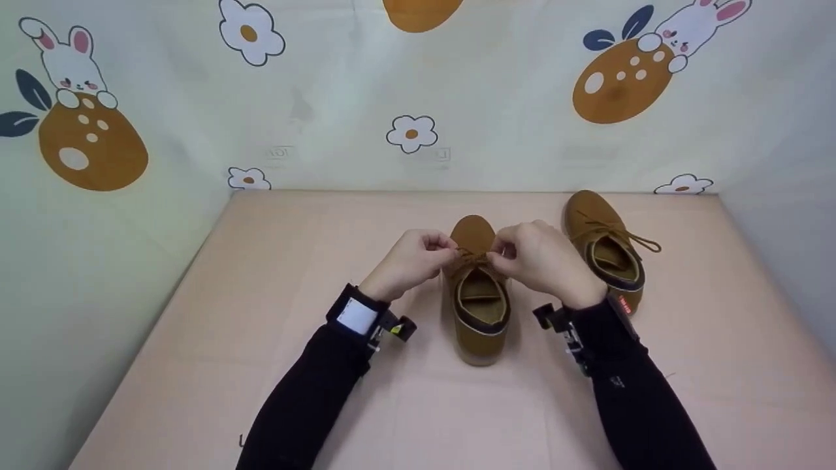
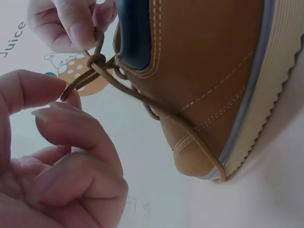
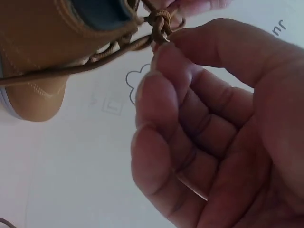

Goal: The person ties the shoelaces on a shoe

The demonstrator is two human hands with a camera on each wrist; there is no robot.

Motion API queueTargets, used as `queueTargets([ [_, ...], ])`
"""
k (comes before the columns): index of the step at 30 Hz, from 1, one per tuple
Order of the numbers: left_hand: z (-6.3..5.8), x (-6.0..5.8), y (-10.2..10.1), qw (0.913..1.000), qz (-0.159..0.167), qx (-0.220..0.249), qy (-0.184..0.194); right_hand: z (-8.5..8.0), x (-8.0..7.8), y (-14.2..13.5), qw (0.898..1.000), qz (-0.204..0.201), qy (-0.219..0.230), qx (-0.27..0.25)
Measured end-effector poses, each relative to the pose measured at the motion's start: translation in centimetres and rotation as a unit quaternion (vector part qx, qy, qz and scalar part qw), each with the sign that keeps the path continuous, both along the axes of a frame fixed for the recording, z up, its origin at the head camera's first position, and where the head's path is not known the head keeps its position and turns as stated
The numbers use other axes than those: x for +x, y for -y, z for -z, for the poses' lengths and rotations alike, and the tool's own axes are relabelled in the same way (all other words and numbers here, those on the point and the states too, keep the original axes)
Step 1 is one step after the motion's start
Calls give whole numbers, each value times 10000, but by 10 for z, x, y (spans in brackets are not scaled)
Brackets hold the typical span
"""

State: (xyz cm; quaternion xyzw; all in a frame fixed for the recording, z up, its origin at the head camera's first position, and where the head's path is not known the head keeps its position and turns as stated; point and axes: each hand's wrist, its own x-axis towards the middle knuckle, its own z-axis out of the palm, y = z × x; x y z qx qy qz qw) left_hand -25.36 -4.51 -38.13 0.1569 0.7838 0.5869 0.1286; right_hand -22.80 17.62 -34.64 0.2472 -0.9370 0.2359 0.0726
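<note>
A brown lace-up shoe (image 1: 480,336) stands upright on the table, toe pointing away from me. Its brown shoelace (image 2: 137,93) is knotted above the tongue, and one long end hangs down the shoe's side. On the left of the knot, my left hand (image 1: 418,258) pinches a loop of the lace between thumb and forefinger. From the other side my right hand (image 1: 539,258) pinches the lace close to the knot, with its remaining fingers curled, as the right wrist view shows. The shoe's dark padded collar (image 2: 134,35) lies just beside the knot.
A second brown shoe (image 1: 591,215) stands at the right, behind my right hand, its lace tied with a loop sticking out. The pale table (image 1: 294,215) ends at a patterned backdrop (image 1: 339,98). Side walls of cloth rise at left and right.
</note>
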Motion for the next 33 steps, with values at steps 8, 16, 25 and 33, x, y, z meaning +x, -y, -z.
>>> queueTargets([
  [8,1,-4,5,9983,176,-555,-51,7,-4,-16,9976,309,545,-287],
  [16,7,-9,15,9908,118,-1316,-299,27,-17,-29,9808,291,1879,-434],
  [25,6,-7,10,9817,804,-1391,-1020,24,-16,-32,9808,-384,1831,-544],
  [33,6,-7,14,9469,549,-2628,-1770,18,-13,-33,9876,-252,1169,-1019],
])
